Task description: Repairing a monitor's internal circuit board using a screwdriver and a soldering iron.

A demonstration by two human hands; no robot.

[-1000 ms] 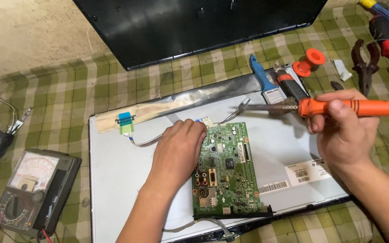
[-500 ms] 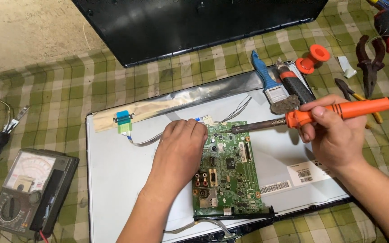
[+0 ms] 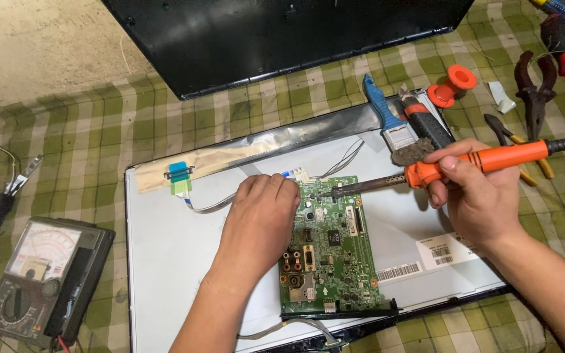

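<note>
Head view: soldering iron (image 3: 472, 162) tip at circuit board (image 3: 329, 252) edge.

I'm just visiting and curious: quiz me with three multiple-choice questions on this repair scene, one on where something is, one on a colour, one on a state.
1. Where does the analog multimeter lie?
A. left of the white panel
B. on the circuit board
C. among the pliers

2. What colour is the soldering iron handle?
A. blue
B. orange
C. green

3. What is the left hand doing?
A. holding a brush
B. lifted clear of everything
C. resting at the green circuit board top-left edge

Answers: 1 A, it sits on the checked cloth beside the panel. 2 B, the right hand wraps an orange handle. 3 C, its fingers lie at the board's corner.
</note>
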